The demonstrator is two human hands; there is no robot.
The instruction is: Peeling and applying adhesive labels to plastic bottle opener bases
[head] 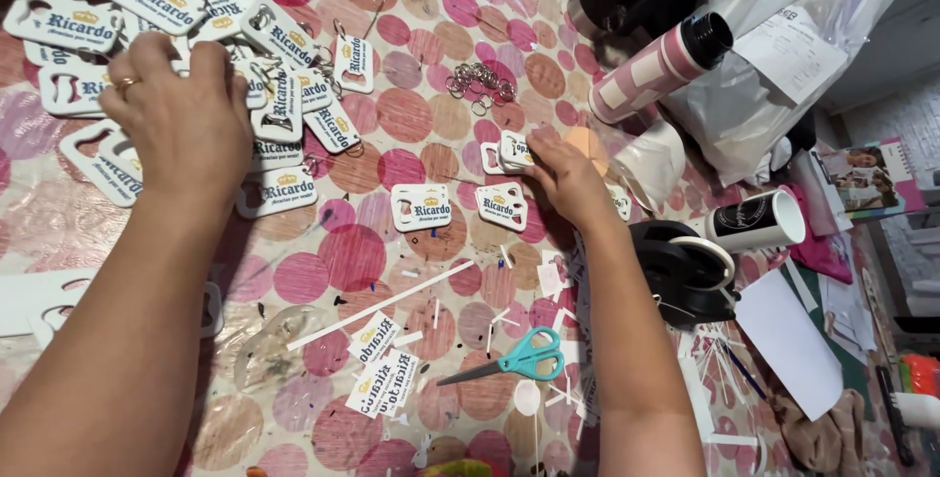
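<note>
Hands worked over a tabletop [411, 115] covered in a pink-dotted cloth. Left hand [181, 110] lay spread, palm down, on a heap of white keychain tags [284, 75] at the upper left. Right hand [568, 178] pinched a small stack of tags [511, 152] near the centre, seemingly between thumb and fingers. Two single tags [421, 206] lay just beside it. Teal-handled scissors [519, 357] rested below, and metal rings [480, 80] lay above.
</note>
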